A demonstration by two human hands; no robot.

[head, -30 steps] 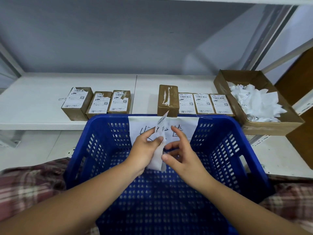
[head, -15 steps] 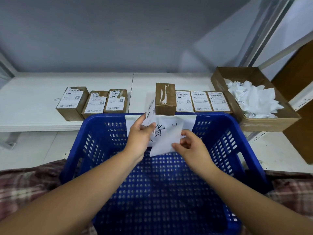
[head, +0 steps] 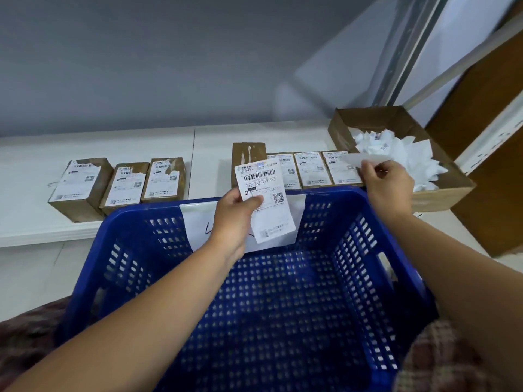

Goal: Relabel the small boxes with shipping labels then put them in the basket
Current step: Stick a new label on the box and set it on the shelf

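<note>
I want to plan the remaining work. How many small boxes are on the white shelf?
7. Left row: first box, second box, third box. Right row, behind the basket: bare box, then three labelled boxes, partly covered by the held label and the right hand.

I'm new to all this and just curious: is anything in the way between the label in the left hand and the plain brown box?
Nothing visible does. The left hand holds the label in front of the plain brown box, above the basket's far rim. The right hand is aside, pinching a paper strip.
</note>
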